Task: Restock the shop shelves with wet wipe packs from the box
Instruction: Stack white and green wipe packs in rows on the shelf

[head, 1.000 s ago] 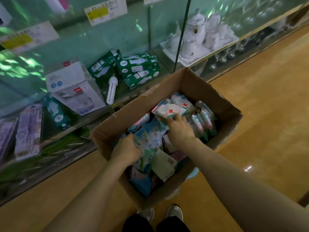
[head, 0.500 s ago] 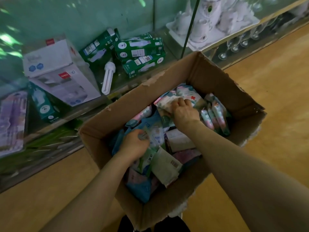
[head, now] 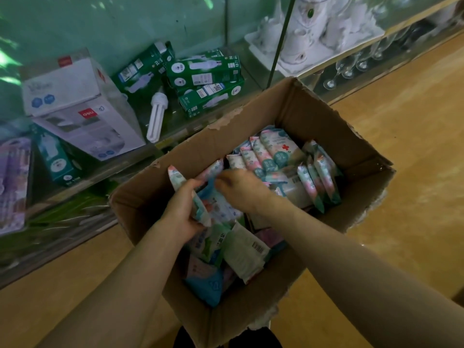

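The glass shelf unit (head: 253,76) stands beyond the grip and to its left. It carries green bulb cartons (head: 203,74), and no wet wipes are visible on it. The cardboard box (head: 311,116) encloses the grip on every side. Inside, a filed row of packs (head: 268,151) stands on edge beyond and right of the grip, and loose packs (head: 241,252) are heaped below it, nearer the wearer. The left hand (head: 179,214) is clamped round the held pack (head: 175,175), which stands on end with the thumb across its face. The right hand (head: 241,189) sits just right of the grip at a neighbouring pack (head: 212,169); its fingers are blurred, so closure cannot be determined. Assessment: the step is gathering a handful. Seat each added pack flat against the held one, same way up. Keep the stack within the thumb's reach, then lift straight clear of the torn rim.
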`<state>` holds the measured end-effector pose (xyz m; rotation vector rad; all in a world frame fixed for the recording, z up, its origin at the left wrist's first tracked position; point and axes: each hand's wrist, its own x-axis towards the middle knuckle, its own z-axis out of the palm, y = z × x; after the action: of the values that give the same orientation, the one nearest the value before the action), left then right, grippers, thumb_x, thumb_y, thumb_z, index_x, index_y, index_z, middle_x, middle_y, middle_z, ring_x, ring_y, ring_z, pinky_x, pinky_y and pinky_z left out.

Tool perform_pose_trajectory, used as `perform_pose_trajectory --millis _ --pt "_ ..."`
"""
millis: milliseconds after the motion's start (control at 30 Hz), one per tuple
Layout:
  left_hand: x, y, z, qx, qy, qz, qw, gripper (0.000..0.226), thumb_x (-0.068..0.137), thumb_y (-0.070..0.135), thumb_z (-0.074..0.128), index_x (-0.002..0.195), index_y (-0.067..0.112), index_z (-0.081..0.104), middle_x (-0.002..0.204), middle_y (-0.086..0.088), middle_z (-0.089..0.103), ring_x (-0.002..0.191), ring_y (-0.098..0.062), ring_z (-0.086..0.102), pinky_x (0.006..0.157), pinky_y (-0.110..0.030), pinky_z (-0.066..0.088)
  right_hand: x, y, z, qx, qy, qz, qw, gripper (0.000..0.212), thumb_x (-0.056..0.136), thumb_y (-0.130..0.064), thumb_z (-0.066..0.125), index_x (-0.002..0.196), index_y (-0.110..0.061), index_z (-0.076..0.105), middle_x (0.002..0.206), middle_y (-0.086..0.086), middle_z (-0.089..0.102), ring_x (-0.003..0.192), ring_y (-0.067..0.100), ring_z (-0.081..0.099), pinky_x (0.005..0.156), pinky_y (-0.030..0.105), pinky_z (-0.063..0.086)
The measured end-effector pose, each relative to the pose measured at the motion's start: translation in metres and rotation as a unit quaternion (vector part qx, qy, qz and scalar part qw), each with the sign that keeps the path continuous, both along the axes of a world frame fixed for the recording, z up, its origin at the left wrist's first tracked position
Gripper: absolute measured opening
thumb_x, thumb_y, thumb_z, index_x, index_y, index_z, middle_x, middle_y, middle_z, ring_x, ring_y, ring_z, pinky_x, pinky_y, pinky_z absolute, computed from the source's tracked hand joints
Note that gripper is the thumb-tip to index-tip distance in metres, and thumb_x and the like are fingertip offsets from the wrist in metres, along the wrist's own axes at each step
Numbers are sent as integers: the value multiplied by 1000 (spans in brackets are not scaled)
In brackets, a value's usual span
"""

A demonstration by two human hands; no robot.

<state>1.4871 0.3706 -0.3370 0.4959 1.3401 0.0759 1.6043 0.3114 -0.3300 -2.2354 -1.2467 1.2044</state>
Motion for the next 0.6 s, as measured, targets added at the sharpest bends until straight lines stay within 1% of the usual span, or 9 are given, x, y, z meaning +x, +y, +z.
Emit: perform_pose_trajectory --millis 33,100,167,233,300,333,400,467,600 --pt "-4 2 -2 13 24 -11 1000 18 91 34 56 97 18 61 86 -8 59 80 -22 57 73 -37 46 7 3 -10 -20 -103 33 994 28 99 -22 44 114 -4 59 112 16 60 105 29 57 81 34 43" --pt "-7 4 -6 25 49 -27 998 20 89 34 58 95 16 59 83 -8 56 78 -22 56 74 -37 46 16 6 -30 -85 -250 96 960 44 98 -20 46 137 -2 41 137 19 44 127 34 40 101 37 35" --pt "-7 3 -9 24 53 -29 998 18 88 35 59 91 16 58 82 -8 56 79 -23 57 78 -37 46 19 11 -47 -141 -311 117 933 56 98 -28 49 142 1 31 145 21 33 134 36 30 107 39 30" --pt "-4 1 -7 23 55 -35 998 18 88 36 60 88 18 58 82 -8 57 79 -22 57 78 -36 46 22 13 -58 -169 -352 115 913 68 95 -37 53 145 0 26 148 23 28 136 37 26 108 43 28" --pt "-3 0 -9 23 57 -38 997 18 89 35 59 87 17 59 81 -7 58 77 -21 58 72 -34 46 23 10 -66 -194 -375 140 895 81 89 -45 60 147 -3 23 150 22 23 138 37 23 109 43 26" --pt "-2 0 -9 26 55 -39 997 17 89 34 58 88 18 60 80 -7 58 76 -21 57 70 -33 46 23 7 -67 -204 -385 149 888 80 88 -45 60 147 -5 24 150 22 22 138 36 23 108 43 26" --pt "-1 0 -10 30 54 -40 997 17 90 33 58 95 18 61 82 -7 57 77 -21 57 71 -34 45 25 3 -68 -187 -402 149 884 60 93 -34 52 144 -8 33 146 19 27 134 34 28 105 41 29" --pt "0 0 -11 32 58 -45 997 18 90 34 59 95 17 59 85 -8 56 80 -21 56 72 -35 45 29 1 -66 -159 -396 131 895 45 96 -24 45 140 -11 43 143 16 33 130 32 33 104 41 31" --pt "6 -3 -6 23 50 -49 997 18 91 31 57 82 15 55 84 -9 56 76 -21 56 66 -33 45 34 -4 -57 -99 -320 69 940 42 97 -25 43 137 -13 47 144 10 37 134 30 29 106 44 28"
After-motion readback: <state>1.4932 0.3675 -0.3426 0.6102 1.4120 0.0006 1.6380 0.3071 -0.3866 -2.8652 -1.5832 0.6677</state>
